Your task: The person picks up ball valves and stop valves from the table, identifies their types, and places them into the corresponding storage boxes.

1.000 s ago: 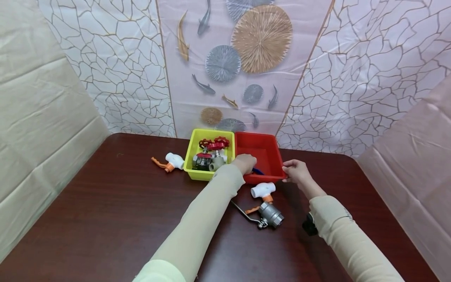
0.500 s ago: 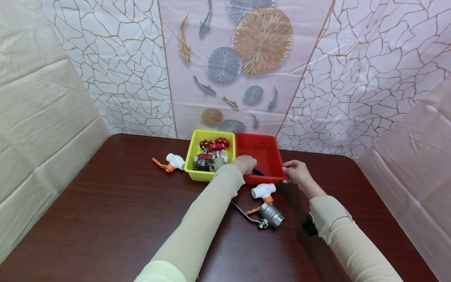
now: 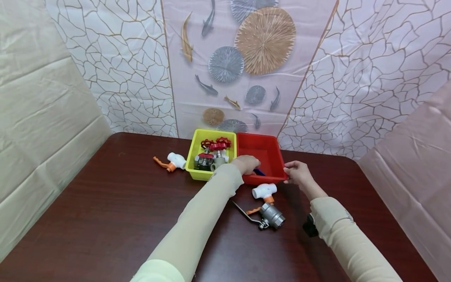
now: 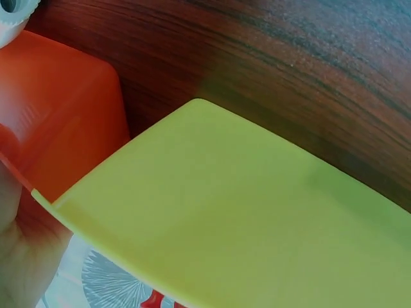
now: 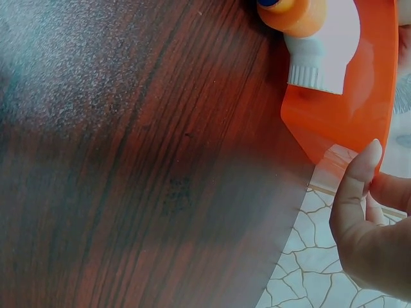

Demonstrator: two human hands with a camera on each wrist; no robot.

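Red tray [image 3: 269,154]: your right hand [image 3: 298,173] pinches its corner; your left hand [image 3: 248,163] hides its grip. Likely positioning; next, nudge evenly.

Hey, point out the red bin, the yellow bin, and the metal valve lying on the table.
Red bin [image 3: 268,159]: head view, its bare inside floor.
Yellow bin [image 3: 198,175]: head view, its front wall.
Metal valve [image 3: 272,215]: head view, its body.

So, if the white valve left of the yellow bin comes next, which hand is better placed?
Probably the left hand: it's nearer that white valve. The right hand, pinching the right edge of the red bin, would have to reach past the left arm.
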